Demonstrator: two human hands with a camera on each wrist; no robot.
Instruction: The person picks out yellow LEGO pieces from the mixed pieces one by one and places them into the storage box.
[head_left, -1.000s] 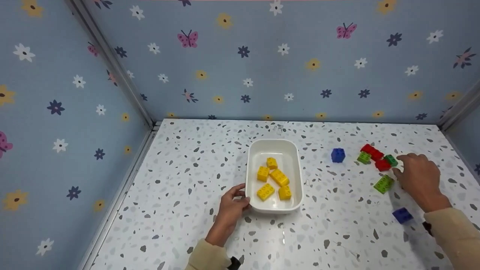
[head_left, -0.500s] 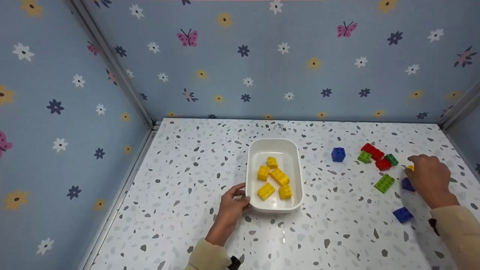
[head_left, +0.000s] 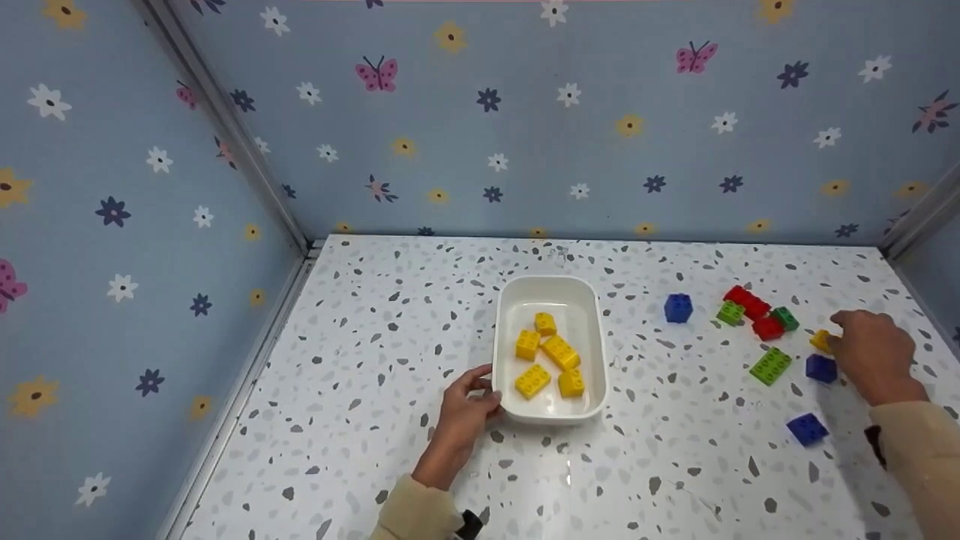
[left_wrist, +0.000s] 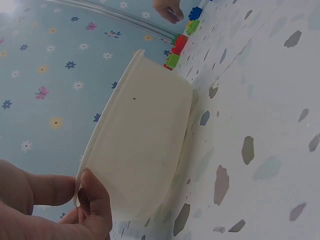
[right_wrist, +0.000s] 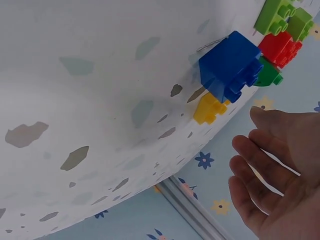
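My left hand (head_left: pixel 463 409) pinches the near left rim of a white plastic tub (head_left: pixel 549 412), thumb and fingers on either side of the edge in the left wrist view. Several yellow toy bricks (head_left: pixel 532 381) lie inside the tub. At the right, my right hand (head_left: pixel 876 356) hovers with loosely bent fingers and holds nothing, as the right wrist view shows. Closest to its fingertips is a loose yellow brick (right_wrist: pixel 210 108), with a blue brick (right_wrist: pixel 230 65) beside it.
Left of the right hand lie a light green brick (head_left: pixel 770 366), red bricks (head_left: pixel 746 301), a small light green brick (head_left: pixel 730 313) and a dark green one (head_left: pixel 785 318). Blue bricks (head_left: pixel 678 308) lie farther left and nearer the front. A patterned wall (head_left: pixel 480 120) borders the speckled table (head_left: pixel 375 337).
My right hand has moved right, away from the red and green bricks, uncovering the yellow brick and the blue brick beside it. The left hand and tub stay put.
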